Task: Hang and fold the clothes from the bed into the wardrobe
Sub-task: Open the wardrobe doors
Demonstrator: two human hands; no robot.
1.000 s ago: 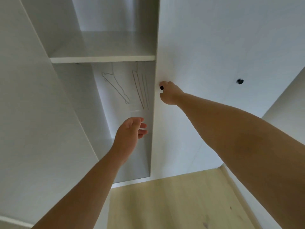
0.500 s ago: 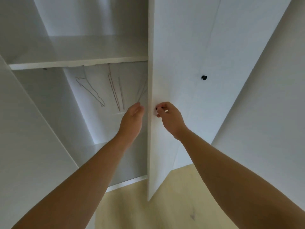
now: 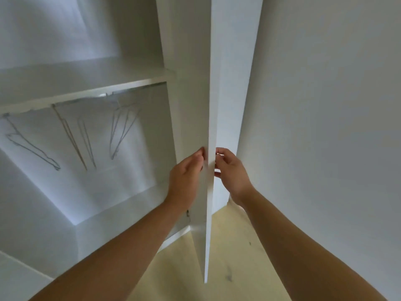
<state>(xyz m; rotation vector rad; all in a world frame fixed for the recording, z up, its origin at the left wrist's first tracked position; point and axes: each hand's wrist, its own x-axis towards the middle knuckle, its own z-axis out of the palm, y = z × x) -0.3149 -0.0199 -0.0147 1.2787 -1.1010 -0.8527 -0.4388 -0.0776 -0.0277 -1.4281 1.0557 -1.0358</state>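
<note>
1. From my station I see the wardrobe door (image 3: 211,105) edge-on, standing between the two hands; its thin white edge runs upward from the grip and downward past both wrists
2. The left hand (image 3: 185,177) lies on the door's inner face, fingers nearly straight and pressed flat to the panel, curled round nothing
3. The right hand (image 3: 232,174) sits directly across the panel on the outer face; its fingers are curled and pinch a small dark knob (image 3: 216,153), of which I see only a speck
4. The wardrobe (image 3: 54,203) stands open on the left hand's side; a white shelf (image 3: 82,81) crosses it above the grip, with a rail (image 3: 86,99) just beneath
5. Bare wire hangers (image 3: 121,131) hang from that rail, up and to the left of the left hand, well apart from it
6. Pale wooden floor (image 3: 238,246) shows below the grip; a plain white wall (image 3: 325,127) fills the space beyond the right hand
</note>
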